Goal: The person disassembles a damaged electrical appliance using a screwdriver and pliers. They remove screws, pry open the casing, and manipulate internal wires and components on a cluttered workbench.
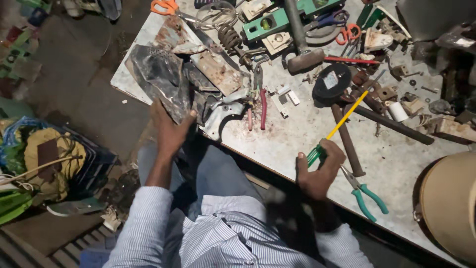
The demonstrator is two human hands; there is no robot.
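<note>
The right hand (320,171) closes its fingers around a screwdriver with a green handle and yellow shaft (337,130). The left hand (171,131) grips a dark, crumpled sheet-metal piece (163,74) at the edge of the pale, cluttered worktable (396,164).

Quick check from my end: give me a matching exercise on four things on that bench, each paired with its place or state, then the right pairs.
Things:
1. screwdriver
2. teal-handled pliers
3. dark metal sheet
4. orange-handled scissors

Places or states:
A. lying on the bench just right of the right hand
B. at the far left corner of the bench
C. gripped by its green handle, yellow shaft pointing away
D. held at its near edge by the left hand

Pairs: 1-C, 2-A, 3-D, 4-B
</note>
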